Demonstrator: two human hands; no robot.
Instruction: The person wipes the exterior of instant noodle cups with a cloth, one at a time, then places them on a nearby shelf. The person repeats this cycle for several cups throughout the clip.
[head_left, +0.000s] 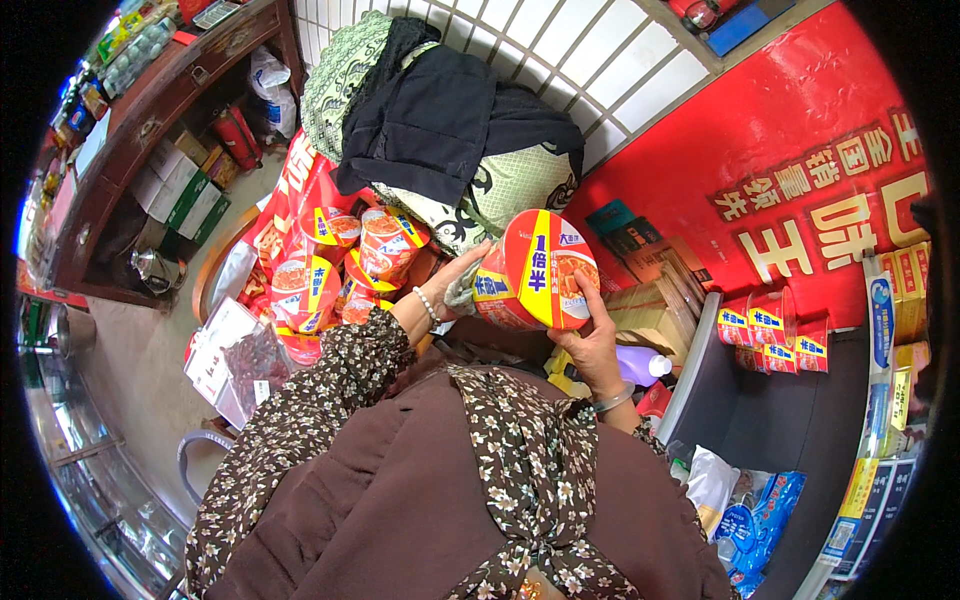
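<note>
My right hand (596, 341) grips a red and yellow instant noodle cup (517, 277) by its lid side and rim, tilted in front of my chest. My left hand (442, 289), with a beaded bracelet, presses a grey cloth (466, 289) against the other side of the cup. Left of it, several similar noodle cups (304, 292) are heaped on a red printed bag (281, 202). Behind the heap sit a pale green patterned cushion (517, 180) and a folded black garment (427, 112).
On a dark shelf (787, 405) at right stand several stacked noodle cups (772, 330), with a blue packet (765, 517) nearer me. A purple bottle (637, 364) and cardboard pieces (652, 307) are beside my right hand. A wooden desk (112, 172) stands at left, a tiled wall (562, 52) behind.
</note>
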